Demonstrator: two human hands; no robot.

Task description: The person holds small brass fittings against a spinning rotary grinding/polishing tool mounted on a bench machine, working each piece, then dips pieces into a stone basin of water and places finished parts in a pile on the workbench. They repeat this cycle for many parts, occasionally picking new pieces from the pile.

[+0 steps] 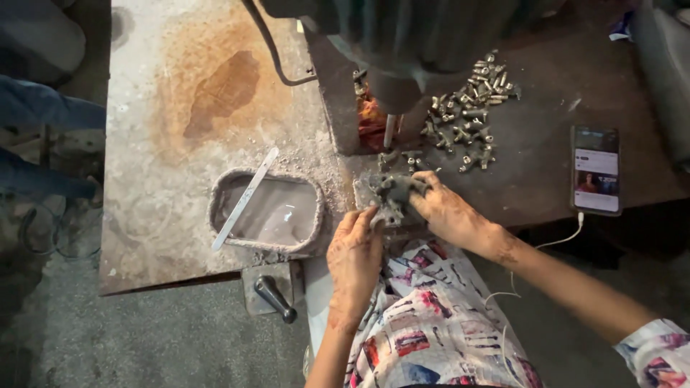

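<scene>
Both hands, left hand (353, 248) and right hand (447, 213), close their fingers on a grimy metal fixture (392, 194) under the drill spindle (389, 131); next move needs steady alignment.

The bench (165, 215) is rough, rust-stained metal. The fittings (467, 115) are dull metal; the clamp block (394, 192) looks grimy, matt metal. The tub (267, 214) holds glossy grey liquid. The phone (596, 169) screen is smooth, glossy.
</scene>
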